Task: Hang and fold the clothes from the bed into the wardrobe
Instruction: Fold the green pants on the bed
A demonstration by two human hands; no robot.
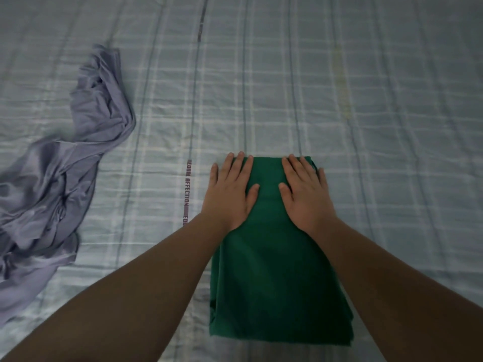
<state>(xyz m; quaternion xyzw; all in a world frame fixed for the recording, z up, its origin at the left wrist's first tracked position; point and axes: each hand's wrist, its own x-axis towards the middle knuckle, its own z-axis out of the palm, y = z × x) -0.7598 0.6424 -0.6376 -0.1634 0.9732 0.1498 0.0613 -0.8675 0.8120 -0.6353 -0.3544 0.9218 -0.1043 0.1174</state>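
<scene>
**Green fold: pressing stage**

Left hand (230, 190) and right hand (304, 190) lie flat, fingers spread, gripping nothing, on the far end of the folded green garment (277, 278) on the bed (392, 126). Risk: layers slipping on lift (grey garment (65, 173) unfolded, well left).

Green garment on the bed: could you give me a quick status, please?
Left hand and right hand flat, open, pressing far end of green garment. Garment folded into rectangle on bedsheet. Grey garment crumpled at left, apart.

The bedsheet (339, 100) carries a printed strip reading "EQUAL AFFECTION" (first word slightly blurred).
</scene>
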